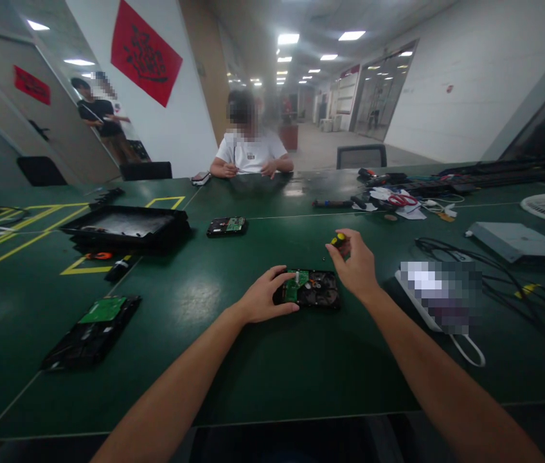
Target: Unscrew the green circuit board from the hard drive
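Note:
A black hard drive with a green circuit board (321, 290) lies flat on the green table (253, 379). My left hand (263, 297) grips its left end, thumb along the near edge and fingers over the board. Above and right of the drive, my right hand (353, 260) holds a small yellow and black screwdriver (338, 240) between thumb and fingers, off the drive; its shaft cannot be made out. A tiny screw-like piece (323, 259) lies just beyond the drive.
Other drives lie at the far middle (227, 226) and left (94, 331). Black trays (128, 225) stand at the left. On the right are a phone-like device (439, 296), cables, and a grey box (520, 241). A person in a white shirt (253, 154) sits opposite.

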{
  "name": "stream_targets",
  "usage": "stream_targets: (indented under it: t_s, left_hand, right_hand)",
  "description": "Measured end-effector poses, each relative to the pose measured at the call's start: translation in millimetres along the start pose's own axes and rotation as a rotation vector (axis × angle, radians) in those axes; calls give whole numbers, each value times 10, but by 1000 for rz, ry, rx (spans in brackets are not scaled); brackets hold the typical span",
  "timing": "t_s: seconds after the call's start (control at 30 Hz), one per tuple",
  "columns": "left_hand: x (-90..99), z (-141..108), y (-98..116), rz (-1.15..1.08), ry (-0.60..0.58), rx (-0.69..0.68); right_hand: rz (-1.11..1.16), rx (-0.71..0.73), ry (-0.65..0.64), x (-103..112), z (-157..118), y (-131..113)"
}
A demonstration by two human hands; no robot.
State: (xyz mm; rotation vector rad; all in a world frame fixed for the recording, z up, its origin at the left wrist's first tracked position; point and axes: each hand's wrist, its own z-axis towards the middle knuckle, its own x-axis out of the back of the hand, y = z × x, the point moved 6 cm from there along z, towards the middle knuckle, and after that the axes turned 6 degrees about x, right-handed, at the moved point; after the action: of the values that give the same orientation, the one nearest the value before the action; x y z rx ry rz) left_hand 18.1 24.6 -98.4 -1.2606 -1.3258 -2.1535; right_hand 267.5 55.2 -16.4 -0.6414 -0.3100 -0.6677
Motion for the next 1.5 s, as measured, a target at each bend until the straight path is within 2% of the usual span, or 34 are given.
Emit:
stream_targets:
  t_s: [0.1, 0.2, 0.33, 0.5, 0.7, 0.87, 1.0, 1.2, 1.5]
  left_hand:
    - [2, 40, 13, 45, 25, -19]
    - [18, 79, 39, 52, 34, -39]
    - [21, 91, 45, 5, 2, -27]
    - [-14, 47, 23, 4, -3, -7]
    - [-48, 23, 50, 97, 15, -34]
    - [-28, 38, 56, 95, 15, -44]
    - [-14, 41, 54, 66, 11, -51]
    - [-20, 38, 29, 35, 28, -48]
    - [1, -14, 61, 13, 11, -35]
  right_hand:
    - [61, 23, -26, -149, 74, -84]
    - [81, -7, 15, -239, 56, -61]
    - [90, -37, 102, -192, -74, 81]
    - [219, -66, 100, -134, -182, 198]
    - [285, -69, 76, -178, -179, 99]
    - [305, -72, 83, -117, -196, -24]
    - [400, -81, 31, -157, -227, -92]
    - [411, -101, -13, -264, -268, -71]
    - [404, -77, -23, -289, -276, -76]
